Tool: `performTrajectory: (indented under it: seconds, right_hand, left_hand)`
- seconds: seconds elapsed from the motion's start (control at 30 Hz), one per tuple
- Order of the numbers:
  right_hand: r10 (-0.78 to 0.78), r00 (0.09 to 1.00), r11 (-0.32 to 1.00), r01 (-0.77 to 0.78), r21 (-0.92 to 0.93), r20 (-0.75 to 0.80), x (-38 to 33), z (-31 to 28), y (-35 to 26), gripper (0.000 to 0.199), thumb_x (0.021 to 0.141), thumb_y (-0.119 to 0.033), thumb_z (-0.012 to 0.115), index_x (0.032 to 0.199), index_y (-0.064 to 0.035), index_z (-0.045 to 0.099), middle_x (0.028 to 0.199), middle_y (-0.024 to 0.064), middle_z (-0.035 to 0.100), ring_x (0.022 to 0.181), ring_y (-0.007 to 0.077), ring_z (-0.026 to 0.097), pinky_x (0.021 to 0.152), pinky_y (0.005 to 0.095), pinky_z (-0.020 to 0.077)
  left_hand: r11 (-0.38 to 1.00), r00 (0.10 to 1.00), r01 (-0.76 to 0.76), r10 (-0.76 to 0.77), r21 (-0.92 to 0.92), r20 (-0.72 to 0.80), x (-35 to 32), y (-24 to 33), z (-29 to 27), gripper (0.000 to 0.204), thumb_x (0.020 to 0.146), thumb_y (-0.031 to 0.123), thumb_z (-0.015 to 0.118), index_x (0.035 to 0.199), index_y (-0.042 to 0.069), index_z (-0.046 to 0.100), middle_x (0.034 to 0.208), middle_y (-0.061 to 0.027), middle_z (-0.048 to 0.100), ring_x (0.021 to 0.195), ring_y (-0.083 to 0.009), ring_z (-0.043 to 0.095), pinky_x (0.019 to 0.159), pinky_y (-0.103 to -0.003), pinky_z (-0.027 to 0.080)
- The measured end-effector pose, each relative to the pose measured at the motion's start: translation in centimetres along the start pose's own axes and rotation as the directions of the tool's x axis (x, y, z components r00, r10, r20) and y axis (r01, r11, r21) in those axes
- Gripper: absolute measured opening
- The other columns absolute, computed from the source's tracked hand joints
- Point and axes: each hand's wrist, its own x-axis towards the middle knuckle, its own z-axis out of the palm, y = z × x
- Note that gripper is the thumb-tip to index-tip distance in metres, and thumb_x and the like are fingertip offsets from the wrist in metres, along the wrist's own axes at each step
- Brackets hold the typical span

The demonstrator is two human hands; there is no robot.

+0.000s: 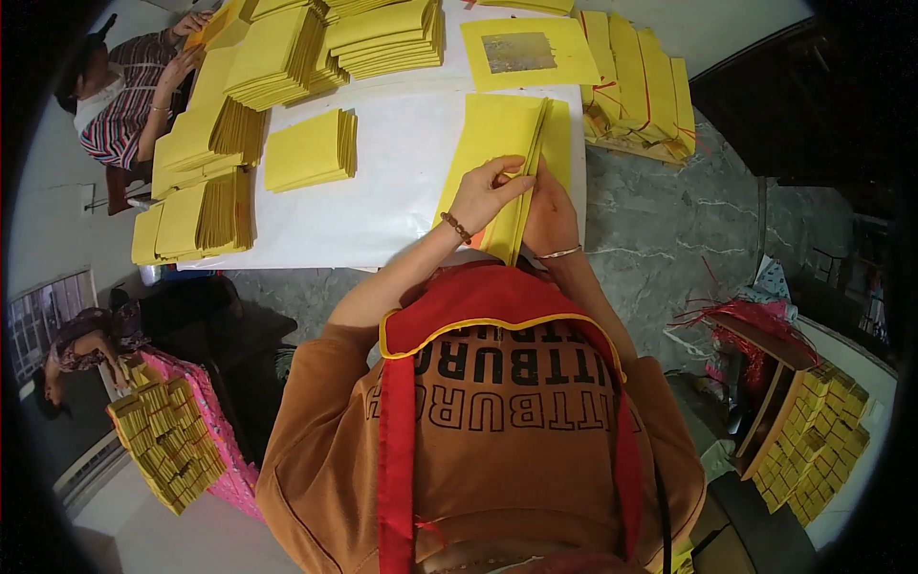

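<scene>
At the table's near right edge, both my hands are on a thin bundle of folded yellow paper [513,222] that stands on its edge. My left hand [486,196], with a beaded bracelet at the wrist, pinches the bundle's upper edge between thumb and bent fingers. On the other side, my right hand [554,218], wearing a bangle, presses against the bundle; some of its fingers are hidden behind the paper. Flat yellow sheets [483,124] lie underneath. Just beyond them is a yellow sheet with a silver-grey rectangle [517,54].
Tall stacks of folded yellow paper [273,57] line the white table's [382,191] left and far sides. A smaller stack [308,153] lies mid-table. Tied yellow bundles [636,86] stand off the right edge. Another person [129,91] handles paper at far left; someone else [86,344] is lower left.
</scene>
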Motion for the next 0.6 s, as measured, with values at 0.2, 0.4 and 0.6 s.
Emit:
performTrajectory:
  seconds: [0.2, 0.4, 0.6]
  right_hand:
    - [-0.003, 0.988, 0.998, 0.012, 0.06, -0.151, -0.2, -0.2, 0.2, 0.051, 0.091, -0.041, 0.024, 0.13, -0.0084, 0.026, 0.122, 0.0079, 0.04, 0.111, 0.0201, 0.039, 0.097, 0.0337, 0.0268]
    - [0.027, 0.985, 0.999, -0.021, 0.04, -0.168, -0.5, -1.2, -0.4, 0.058, 0.089, -0.048, 0.024, 0.129, -0.0067, 0.029, 0.122, 0.0086, 0.042, 0.113, 0.0209, 0.039, 0.096, 0.0342, 0.0293]
    - [0.063, 0.948, 0.998, -0.061, 0.016, -0.311, -0.5, -3.0, -0.3, 0.053, 0.091, -0.045, 0.023, 0.122, -0.0045, 0.037, 0.112, 0.0075, 0.049, 0.102, 0.0184, 0.047, 0.088, 0.0312, 0.0375]
  left_hand:
    - [0.997, 1.0, 0.02, -0.018, -0.079, 0.025, -0.5, 1.6, -0.2, 0.032, 0.08, 0.016, 0.059, 0.106, -0.001, 0.053, 0.08, 0.0017, 0.056, 0.058, -0.0016, 0.044, 0.048, -0.015, 0.033]
    - [0.954, 0.982, 0.18, -0.161, -0.241, 0.095, -0.6, 2.5, -1.0, 0.027, 0.081, 0.016, 0.057, 0.103, 0.0, 0.055, 0.07, 0.0045, 0.053, 0.048, 0.0002, 0.037, 0.04, -0.015, 0.027]
    - [0.942, 0.991, 0.129, -0.111, -0.311, 0.075, -0.1, 1.1, -1.0, 0.026, 0.081, 0.018, 0.059, 0.101, 0.001, 0.056, 0.066, 0.0052, 0.051, 0.044, 0.0002, 0.035, 0.038, -0.015, 0.026]
